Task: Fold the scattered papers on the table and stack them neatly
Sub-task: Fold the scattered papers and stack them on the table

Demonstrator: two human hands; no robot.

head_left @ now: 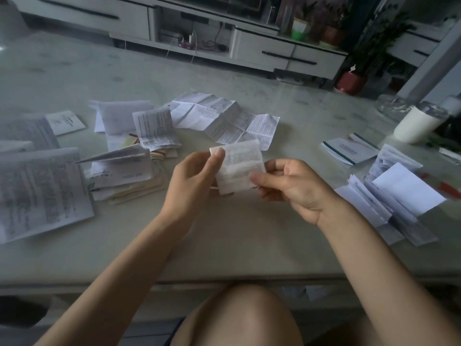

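A small folded printed paper (239,166) is held above the middle of the table (224,240). My left hand (194,181) pinches its upper left corner with thumb on top. My right hand (291,186) pinches its lower right edge. Scattered printed sheets (139,151) lie in a loose heap to the left, and a large creased unfolded sheet (224,118) lies behind the held paper. A pile of folded papers (394,196) sits at the right, with a blank white one on top.
A large printed page (42,191) lies at the far left. A booklet with a teal stripe (349,151) and a white cylinder container (419,123) stand at the right. A white TV cabinet (274,46) and potted plants stand beyond the table. My knee (244,318) is below the front edge.
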